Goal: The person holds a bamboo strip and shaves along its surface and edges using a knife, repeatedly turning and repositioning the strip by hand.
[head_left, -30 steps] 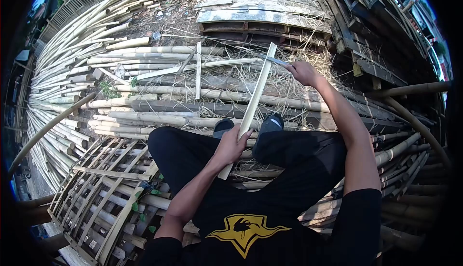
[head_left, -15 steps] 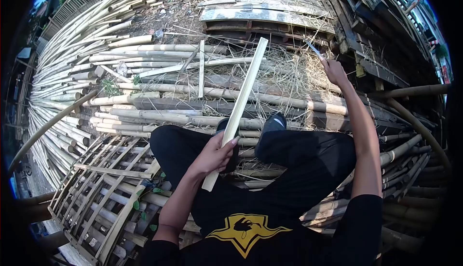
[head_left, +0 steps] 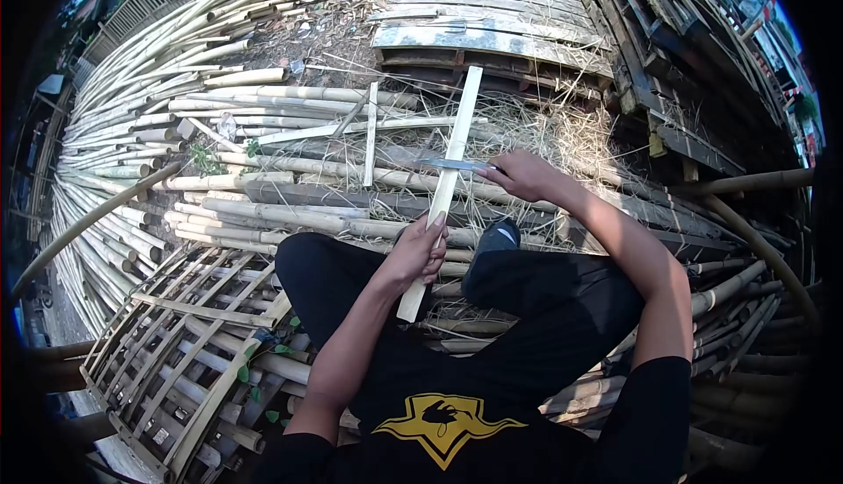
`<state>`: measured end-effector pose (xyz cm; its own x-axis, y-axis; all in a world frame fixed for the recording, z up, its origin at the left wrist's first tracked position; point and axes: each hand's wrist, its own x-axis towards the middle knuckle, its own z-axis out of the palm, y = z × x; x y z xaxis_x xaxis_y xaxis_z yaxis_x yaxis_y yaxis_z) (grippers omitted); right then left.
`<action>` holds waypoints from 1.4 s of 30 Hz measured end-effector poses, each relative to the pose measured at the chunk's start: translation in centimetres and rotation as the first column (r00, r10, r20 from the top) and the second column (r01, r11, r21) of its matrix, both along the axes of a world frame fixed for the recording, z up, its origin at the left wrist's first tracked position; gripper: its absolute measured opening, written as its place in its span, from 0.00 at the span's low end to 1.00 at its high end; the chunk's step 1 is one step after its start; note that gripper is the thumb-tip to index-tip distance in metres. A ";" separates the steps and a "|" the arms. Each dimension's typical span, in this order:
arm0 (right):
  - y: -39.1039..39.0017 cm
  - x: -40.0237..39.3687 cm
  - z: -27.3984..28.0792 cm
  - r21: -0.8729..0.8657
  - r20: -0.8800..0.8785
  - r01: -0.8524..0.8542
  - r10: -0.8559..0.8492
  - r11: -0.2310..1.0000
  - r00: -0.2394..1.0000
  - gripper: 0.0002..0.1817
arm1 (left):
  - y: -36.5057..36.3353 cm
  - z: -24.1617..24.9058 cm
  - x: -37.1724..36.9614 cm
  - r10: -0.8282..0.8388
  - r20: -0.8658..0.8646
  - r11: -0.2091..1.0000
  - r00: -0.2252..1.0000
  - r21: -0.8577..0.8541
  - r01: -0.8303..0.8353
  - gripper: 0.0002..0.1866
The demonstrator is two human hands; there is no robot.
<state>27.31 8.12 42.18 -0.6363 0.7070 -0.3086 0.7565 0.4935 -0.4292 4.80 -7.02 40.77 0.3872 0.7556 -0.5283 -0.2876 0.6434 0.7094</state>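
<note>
My left hand (head_left: 418, 254) is wrapped round the lower part of a flat, pale bamboo strip (head_left: 458, 133), which points up and away from my lap. In my right hand (head_left: 525, 176) is a knife (head_left: 452, 164), its handle mostly hidden by my fingers. The blade lies across the strip at about mid-length, pointing left, its tip past the strip's left edge. Below my left fist the strip's short cut end shows above my crossed legs.
Bamboo poles (head_left: 290, 217) lie in rows before me, more fanned out at left. Shavings (head_left: 562, 124) litter the ground. A wooden pallet (head_left: 492, 38) lies ahead, with stacked pallets (head_left: 676, 54) at right. A woven bamboo lattice (head_left: 189, 352) sits by my left side.
My right hand has swung the knife in from the far right and laid its blade across the strip. My left hand has shifted slightly up and right with the strip.
</note>
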 end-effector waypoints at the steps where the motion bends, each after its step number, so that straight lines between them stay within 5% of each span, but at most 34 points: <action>1: 0.0 -0.2 0.0 0.002 0.010 -0.041 0.041 0.999 0.999 0.32 | 0.0 -0.2 0.1 0.007 0.015 1.000 1.000 -0.008 -0.007 0.17; 9: 1.8 2.1 -1.5 0.029 0.006 -0.054 0.054 0.998 0.999 0.32 | -0.9 -0.3 0.3 0.009 0.101 0.999 0.995 -0.048 -0.005 0.16; 12: 2.6 3.6 -4.1 0.210 -0.122 0.011 0.015 0.978 0.992 0.32 | -1.5 0.1 0.5 0.021 0.123 0.999 0.992 -0.046 -0.015 0.14; 14: 4.8 5.6 -2.6 0.044 -0.038 0.187 -0.185 0.981 0.982 0.31 | -2.5 1.2 0.0 -0.014 0.120 0.996 0.993 -0.081 0.024 0.14; 19: 6.3 9.7 -1.8 0.101 0.108 0.454 -0.464 0.885 0.879 0.33 | -3.3 0.8 0.1 -0.107 0.176 0.983 0.979 -0.129 0.131 0.14; 23: 9.2 18.9 -4.4 0.353 -0.023 0.656 -0.694 0.667 0.719 0.37 | -3.7 3.1 -1.4 -0.126 0.220 0.986 0.967 -0.081 0.147 0.13; 26: 8.0 19.6 -3.9 0.276 -0.033 0.752 -0.776 0.599 0.630 0.39 | -2.8 1.8 -2.2 0.024 0.214 0.994 0.977 -0.111 0.000 0.12; 28: 6.9 16.9 -3.1 0.296 -0.026 0.639 -0.663 0.710 0.748 0.37 | -2.5 1.6 -1.9 0.053 0.233 0.991 0.971 -0.130 -0.023 0.12; 31: 4.3 10.0 0.1 0.072 -0.040 0.522 -0.520 0.850 0.853 0.31 | -1.9 1.4 -1.4 0.030 0.360 0.997 0.932 -0.072 -0.004 0.12; 33: 3.7 6.5 -0.1 0.086 -0.209 0.254 -0.232 0.963 0.950 0.30 | -1.6 0.9 -1.3 0.107 0.426 0.991 0.898 -0.122 -0.061 0.13; 42: -3.3 -2.9 -0.4 -0.005 -0.198 -0.113 0.110 0.994 0.974 0.28 | -1.5 -0.8 -2.0 0.207 0.500 0.977 0.841 -0.145 -0.154 0.13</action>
